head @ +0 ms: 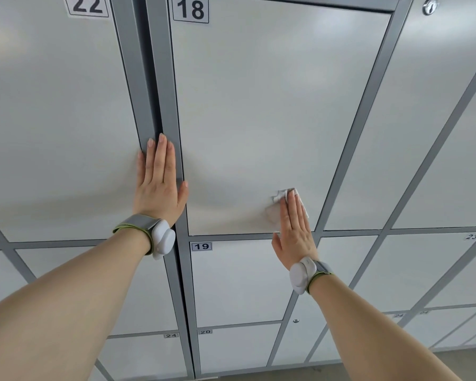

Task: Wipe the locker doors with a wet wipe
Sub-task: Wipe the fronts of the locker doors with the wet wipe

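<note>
Locker door 18 (pixel 270 111) is a tall pale grey panel filling the middle of the head view. My right hand (pixel 293 232) lies flat on its lower right part and presses a crumpled white wet wipe (pixel 282 196) against the door; the wipe shows above and beside my fingertips. My left hand (pixel 160 182) rests flat with fingers together on the grey frame post (pixel 162 78) between door 22 (pixel 55 119) and door 18, and holds nothing. Both wrists wear white sensor bands.
Door 19 (pixel 237 281) sits right below door 18, and door 20 (pixel 237 347) below that. More grey doors stand to the right, one with a round lock (pixel 429 6) at the top. A strip of floor (pixel 396 364) shows at the bottom right.
</note>
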`<action>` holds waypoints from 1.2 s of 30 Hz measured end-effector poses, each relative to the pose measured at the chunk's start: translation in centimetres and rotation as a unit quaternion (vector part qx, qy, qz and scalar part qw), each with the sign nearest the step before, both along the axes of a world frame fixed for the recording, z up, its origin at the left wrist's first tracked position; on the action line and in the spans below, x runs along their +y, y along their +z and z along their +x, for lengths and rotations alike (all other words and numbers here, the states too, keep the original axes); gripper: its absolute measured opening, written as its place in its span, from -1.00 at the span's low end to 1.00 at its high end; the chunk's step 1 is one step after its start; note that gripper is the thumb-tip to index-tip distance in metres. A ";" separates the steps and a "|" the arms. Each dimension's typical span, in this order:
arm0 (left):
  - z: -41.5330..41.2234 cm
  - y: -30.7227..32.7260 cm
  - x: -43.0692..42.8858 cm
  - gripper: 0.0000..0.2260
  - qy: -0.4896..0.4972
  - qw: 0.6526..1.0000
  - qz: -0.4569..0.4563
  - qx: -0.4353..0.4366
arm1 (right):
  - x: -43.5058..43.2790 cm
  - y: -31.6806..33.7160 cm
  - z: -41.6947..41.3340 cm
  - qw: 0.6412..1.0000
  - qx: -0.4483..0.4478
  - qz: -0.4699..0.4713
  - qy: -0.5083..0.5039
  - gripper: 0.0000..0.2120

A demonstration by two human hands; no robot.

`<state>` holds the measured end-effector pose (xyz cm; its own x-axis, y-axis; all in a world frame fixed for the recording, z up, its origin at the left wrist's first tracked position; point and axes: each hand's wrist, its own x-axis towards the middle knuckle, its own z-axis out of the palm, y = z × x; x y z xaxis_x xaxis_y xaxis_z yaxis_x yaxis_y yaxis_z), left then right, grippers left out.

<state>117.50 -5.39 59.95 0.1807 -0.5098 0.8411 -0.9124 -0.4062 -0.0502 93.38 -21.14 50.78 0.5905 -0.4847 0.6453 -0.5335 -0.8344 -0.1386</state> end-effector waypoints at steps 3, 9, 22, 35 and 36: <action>-0.3 -0.1 -0.1 -0.39 0.002 1.000 0.000 0.007 | -0.4 0.2 -0.6 0.999 -0.016 0.024 -0.034 -0.09; -0.5 -0.3 0.0 -0.39 0.010 1.000 0.000 0.019 | -1.5 1.2 -1.3 0.993 -0.070 0.050 -0.078 -0.14; -0.7 -2.1 0.1 -0.38 0.025 0.999 0.021 0.026 | -3.7 6.4 -0.1 0.979 -0.197 -0.004 -0.051 -0.32; -0.9 -2.4 -0.8 -0.39 0.032 0.999 -0.006 0.025 | -2.9 1.2 -0.7 0.988 -0.129 0.041 -0.075 -0.31; -0.9 -2.4 -0.9 -0.39 0.031 0.999 -0.007 0.027 | -2.8 0.8 -0.7 0.988 -0.123 0.047 -0.079 -0.31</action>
<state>116.55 -6.26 57.52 0.2560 -0.4848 0.8363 -0.8868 -0.4622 0.0036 92.70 -23.97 51.57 0.3338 -0.6227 0.7077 -0.5959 -0.7211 -0.3534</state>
